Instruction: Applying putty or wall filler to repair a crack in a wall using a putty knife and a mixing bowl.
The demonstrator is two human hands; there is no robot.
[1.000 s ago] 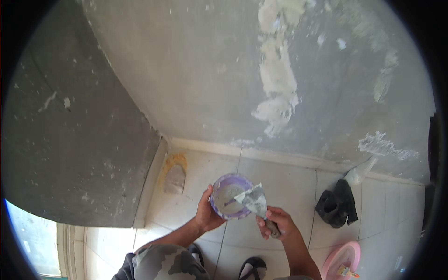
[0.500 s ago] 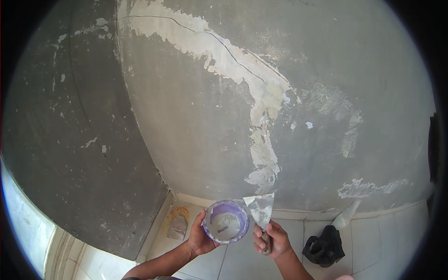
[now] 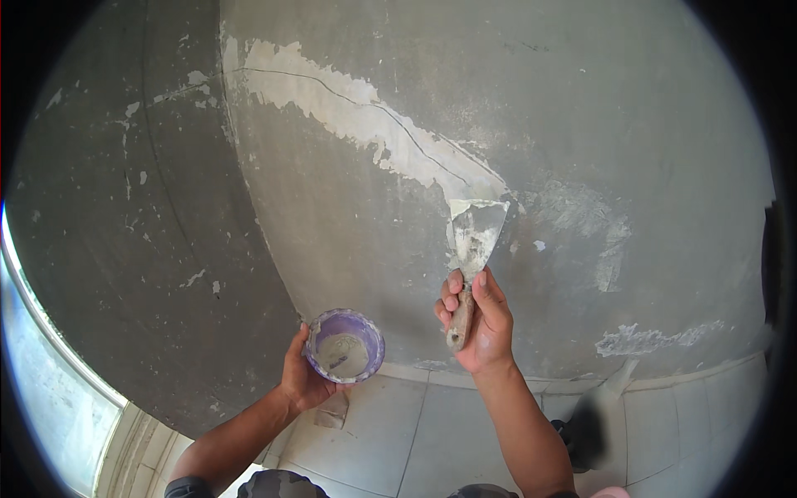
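My left hand [image 3: 305,375] grips a round purple bowl [image 3: 378,353] by its side, thumb near the rim. Pale grey putty [image 3: 344,355] lies in the bottom of the bowl. In my right hand [image 3: 488,324] is a putty knife [image 3: 462,319], held by its worn handle with the blade pointing up. Whitish putty smears the blade, and a ridge of it sits along the top edge. The blade is in front of the lower end of a pale scraped patch [image 3: 357,124] on the grey wall; whether it touches the wall I cannot tell. A dark crack runs through that patch.
A darker wall [image 3: 108,274] meets the grey wall at a corner on the left, with a bright window [image 3: 54,373] below it. White floor tiles [image 3: 374,432] run along the wall's foot. A black bag [image 3: 588,432] lies on the right, partly behind my right forearm.
My right hand has raised the putty knife from near the floor up to the pale patch. The bowl in my left hand has moved left and a little up. The view has shifted slightly.
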